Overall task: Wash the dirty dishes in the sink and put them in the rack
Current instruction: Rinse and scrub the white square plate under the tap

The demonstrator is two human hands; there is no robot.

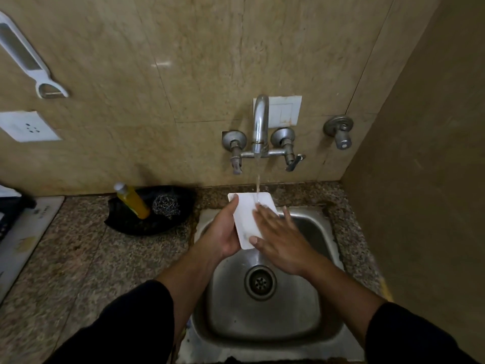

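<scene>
Left hand fingers gripping left edge of white rectangular dish, holding it tilted above steel sink. Right hand lying flat, fingers spread open, pressing on dish face. Water stream running from wall tap, hitting dish top. No readable writing showing. Speckled granite counter surrounding sink, beige tiled wall behind. Black tray sitting left of sink, holding yellow bottle and steel scrubber. White peeler hanging on wall.

Speckled granite counter carries black tray.
</scene>
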